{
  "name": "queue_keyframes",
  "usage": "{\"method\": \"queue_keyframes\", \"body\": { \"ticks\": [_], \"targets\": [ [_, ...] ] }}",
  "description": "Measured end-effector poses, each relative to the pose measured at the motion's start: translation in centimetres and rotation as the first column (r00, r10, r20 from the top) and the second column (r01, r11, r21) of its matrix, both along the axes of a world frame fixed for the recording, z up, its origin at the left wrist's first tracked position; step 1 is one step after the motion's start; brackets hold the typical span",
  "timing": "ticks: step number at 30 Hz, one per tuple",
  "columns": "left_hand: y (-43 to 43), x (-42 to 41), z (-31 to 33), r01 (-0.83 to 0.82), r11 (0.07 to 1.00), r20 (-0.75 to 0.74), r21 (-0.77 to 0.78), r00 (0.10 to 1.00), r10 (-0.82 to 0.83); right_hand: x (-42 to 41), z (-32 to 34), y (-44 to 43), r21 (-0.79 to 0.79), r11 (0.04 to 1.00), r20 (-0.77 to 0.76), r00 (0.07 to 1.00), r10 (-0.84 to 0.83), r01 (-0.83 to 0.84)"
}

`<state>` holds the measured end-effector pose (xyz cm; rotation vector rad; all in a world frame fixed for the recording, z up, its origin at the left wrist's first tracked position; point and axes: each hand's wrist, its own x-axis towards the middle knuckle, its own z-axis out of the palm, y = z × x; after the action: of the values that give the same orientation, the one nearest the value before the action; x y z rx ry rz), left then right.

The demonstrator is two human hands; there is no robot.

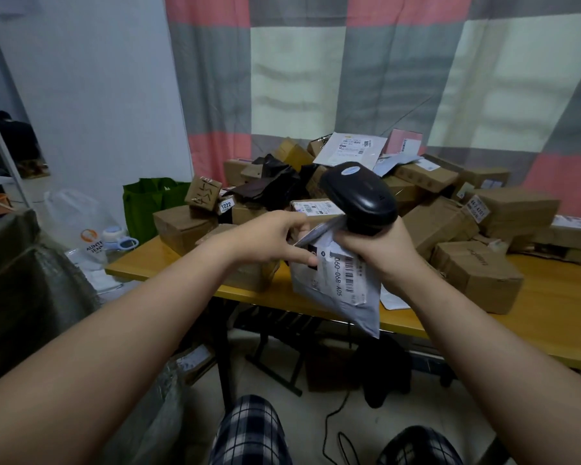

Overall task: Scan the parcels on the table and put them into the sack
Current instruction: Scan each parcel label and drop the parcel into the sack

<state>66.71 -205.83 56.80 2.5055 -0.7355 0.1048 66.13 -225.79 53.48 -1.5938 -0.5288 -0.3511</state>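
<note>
A grey poly-mailer parcel (341, 290) with a barcode label hangs in front of the table's near edge. My left hand (272, 238) pinches its upper left corner. My right hand (379, 253) grips the handle of a black barcode scanner (359, 193), and its fingers also lie against the parcel's top. The scanner's head points up and away, above the parcel. A grey-green woven sack (31, 290) stands at my left, its mouth partly out of view. Several cardboard boxes (477, 273) and mailers are heaped on the yellow table (550, 330).
A green bag (148, 203) and a white plastic bag (81, 229) stand left of the table by the white wall. A checked curtain hangs behind the heap. Under the table are black legs, a box and a cable. My plaid-clad knees show at the bottom.
</note>
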Motion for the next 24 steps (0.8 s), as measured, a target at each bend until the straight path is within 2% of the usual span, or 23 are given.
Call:
{"method": "queue_keyframes", "body": {
  "ticks": [2,5,8,10,12,14,16,17,19,22,24],
  "targets": [
    [-0.1,-0.3,-0.2,0.021,0.994,-0.061,-0.11,0.998,-0.027,0.0,0.4,-0.2,0.031,0.996,-0.022,0.996,0.084,-0.084],
    [-0.4,-0.4,-0.4,0.035,0.994,-0.07,-0.107,0.997,-0.043,0.0,0.7,-0.5,0.064,0.99,-0.043,0.991,0.126,-0.123],
    [-0.1,-0.4,-0.6,-0.128,0.961,-0.04,-0.247,0.992,0.121,0.0,0.2,-1.6,0.213,0.974,-0.071,0.992,0.1,-0.082],
    [0.5,-0.1,-1.1,-0.252,0.848,-0.044,-0.465,0.964,0.262,-0.1,-0.3,-2.7,0.314,0.948,-0.108,0.991,0.083,-0.046],
    [0.8,-0.2,-1.8,-0.294,0.657,-0.118,-0.694,0.947,0.299,-0.2,-0.9,-3.3,0.33,0.944,-0.145,0.986,0.077,-0.026],
    [0.1,-0.6,-2.9,-0.292,0.467,-0.22,-0.835,0.954,0.204,-0.4,-1.7,-2.4,0.324,0.946,-0.165,0.984,0.069,-0.012],
    [-1.0,-0.9,-4.1,-0.322,0.353,-0.314,-0.878,0.946,0.081,-0.3,-2.2,-1.1,0.347,0.936,-0.167,0.986,-0.002,0.061],
    [-1.3,-1.0,-4.5,-0.338,0.343,-0.343,-0.876,0.938,0.048,-0.3,-2.2,-0.6,0.353,0.927,-0.165,0.984,-0.07,0.125],
    [-1.3,-0.9,-4.8,-0.336,0.381,-0.337,-0.861,0.939,0.065,-0.2,-2.0,-0.6,0.301,0.928,-0.14,0.973,-0.183,0.217],
    [0.3,-0.5,-3.8,-0.309,0.517,-0.239,-0.798,0.95,0.199,-0.3,-1.6,-1.5,0.04,0.969,-0.071,0.968,-0.239,0.242],
    [1.0,-0.3,-2.6,-0.25,0.664,-0.127,-0.704,0.965,0.228,-0.6,-1.2,-1.7,-0.113,0.966,-0.009,0.972,-0.235,0.233]
  ]
}}
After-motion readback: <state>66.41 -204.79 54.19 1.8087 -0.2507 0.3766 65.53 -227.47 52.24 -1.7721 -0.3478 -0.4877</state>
